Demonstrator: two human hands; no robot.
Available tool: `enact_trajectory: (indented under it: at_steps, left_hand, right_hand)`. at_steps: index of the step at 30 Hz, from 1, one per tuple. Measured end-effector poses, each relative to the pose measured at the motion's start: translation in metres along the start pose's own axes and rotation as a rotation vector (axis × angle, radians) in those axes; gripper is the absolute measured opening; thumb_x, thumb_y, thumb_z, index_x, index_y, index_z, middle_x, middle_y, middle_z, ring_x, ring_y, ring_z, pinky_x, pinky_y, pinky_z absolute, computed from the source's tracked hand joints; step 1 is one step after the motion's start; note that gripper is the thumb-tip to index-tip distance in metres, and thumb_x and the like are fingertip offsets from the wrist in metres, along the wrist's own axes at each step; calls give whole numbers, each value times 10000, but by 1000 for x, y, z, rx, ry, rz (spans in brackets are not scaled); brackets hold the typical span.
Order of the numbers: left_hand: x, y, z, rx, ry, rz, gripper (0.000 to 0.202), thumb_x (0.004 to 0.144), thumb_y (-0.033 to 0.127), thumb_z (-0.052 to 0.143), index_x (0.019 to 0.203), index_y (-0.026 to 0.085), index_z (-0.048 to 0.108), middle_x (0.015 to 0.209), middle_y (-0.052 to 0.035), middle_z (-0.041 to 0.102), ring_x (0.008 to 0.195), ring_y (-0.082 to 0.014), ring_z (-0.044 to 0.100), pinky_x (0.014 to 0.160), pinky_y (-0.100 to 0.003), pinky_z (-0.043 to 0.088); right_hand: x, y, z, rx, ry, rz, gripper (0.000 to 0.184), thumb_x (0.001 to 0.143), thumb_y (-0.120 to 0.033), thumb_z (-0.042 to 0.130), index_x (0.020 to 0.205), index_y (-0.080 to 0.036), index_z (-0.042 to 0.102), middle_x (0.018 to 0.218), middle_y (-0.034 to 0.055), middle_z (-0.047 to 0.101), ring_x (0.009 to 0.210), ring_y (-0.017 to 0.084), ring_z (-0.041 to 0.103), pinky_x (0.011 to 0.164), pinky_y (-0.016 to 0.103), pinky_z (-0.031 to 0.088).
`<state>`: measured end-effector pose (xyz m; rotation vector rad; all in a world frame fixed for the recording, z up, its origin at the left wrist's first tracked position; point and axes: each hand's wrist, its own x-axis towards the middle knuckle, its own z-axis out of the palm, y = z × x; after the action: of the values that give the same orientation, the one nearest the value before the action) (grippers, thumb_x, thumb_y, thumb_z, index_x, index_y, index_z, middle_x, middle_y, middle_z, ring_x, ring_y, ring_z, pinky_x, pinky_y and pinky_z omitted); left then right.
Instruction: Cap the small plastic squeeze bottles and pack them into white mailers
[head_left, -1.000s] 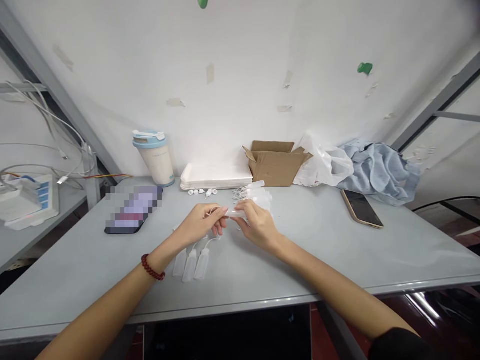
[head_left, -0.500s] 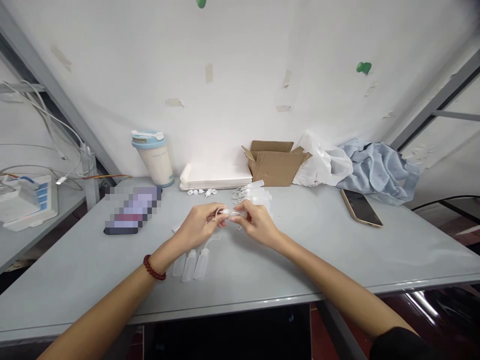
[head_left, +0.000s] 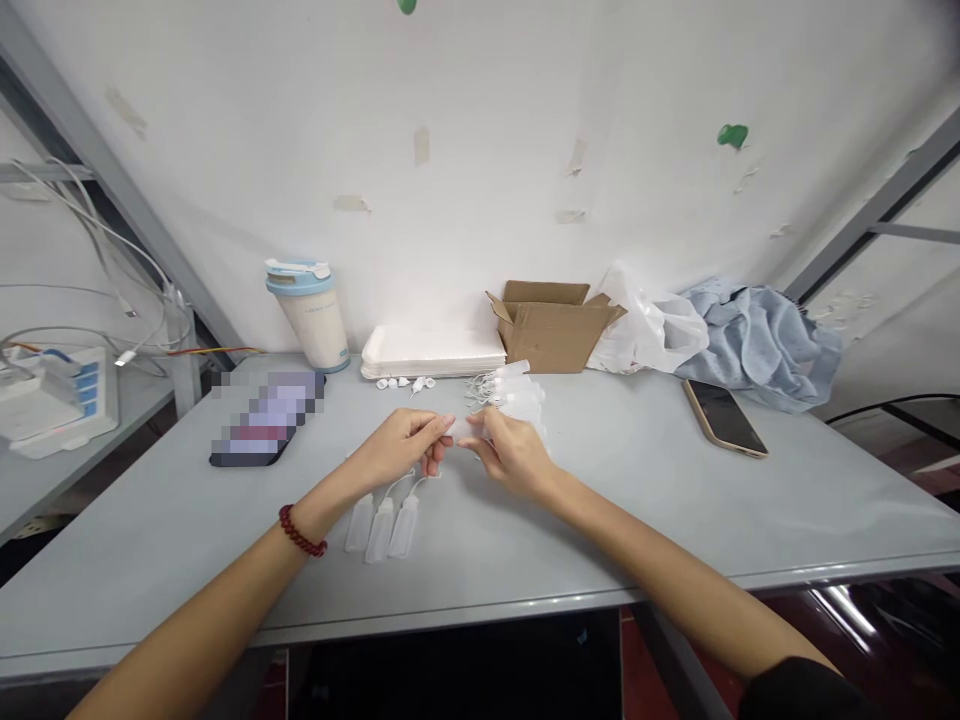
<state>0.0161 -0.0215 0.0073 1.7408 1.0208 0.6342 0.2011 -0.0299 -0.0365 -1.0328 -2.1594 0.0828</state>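
Observation:
Close together over the table, my left hand [head_left: 405, 442] and my right hand [head_left: 514, 450] meet around a small translucent plastic bottle [head_left: 461, 428], which is mostly hidden by the fingers. The left thumb and fingertips press at its left end. At its right end, the right thumb and index finger pinch it. Several similar squeeze bottles [head_left: 382, 532] with thin curved tubes lie below my left hand. A pile of more bottles [head_left: 521, 390] with thin tubes lies just behind my right hand.
Small white caps [head_left: 405, 383] lie before a stack of white sheets [head_left: 435, 355]. Behind stand a tumbler [head_left: 311, 315] and an open cardboard box [head_left: 559, 335], beside a plastic bag [head_left: 645, 325] and blue cloth [head_left: 757, 340]. Phones lie at left [head_left: 266, 425] and right [head_left: 726, 418].
The bottle between my hands is less visible than before. My left hand has turned slightly, its thumb now extended and lower fingers curled. My right thumb and index finger are a little farther apart.

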Motion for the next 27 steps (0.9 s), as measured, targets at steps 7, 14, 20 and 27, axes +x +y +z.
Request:
enact_trajectory:
  at_steps: [7,14,20,27]
  left_hand:
    - [-4,6,5,75,83,105,338,848,401,488,624,157,558,562,2,581,542,-127,573,547,-225,455]
    - [-4,-5,10,218,146,228,271,863,371,478,715,169,580,625,-1,618,601,-136,589,596,-228,454]
    - [-2,-3,10,282,168,262,284,865,372,475,701,167,585,642,-2,622,615,-130,573,613,-222,442]
    - [13,-19,-19,261,472,152,282,833,389,466,793,155,619,708,-32,660,641,-156,614,617,-241,480]
  right_hand:
    - [6,-11,-12,404,-77,242,155,891,-335,425,802,-209,425,616,-42,467,532,109,426,517,226,335]
    - [13,-8,-13,950,-117,507,260,818,-399,511,695,-211,380,528,-90,353,430,66,254,428,206,229]
    - [13,-11,-16,851,-90,498,294,837,-439,486,688,-206,389,535,-80,348,450,71,293,435,205,247]
    - [19,12,-33,188,216,264,196,879,-365,455,929,-187,521,864,45,616,618,127,507,591,262,404]
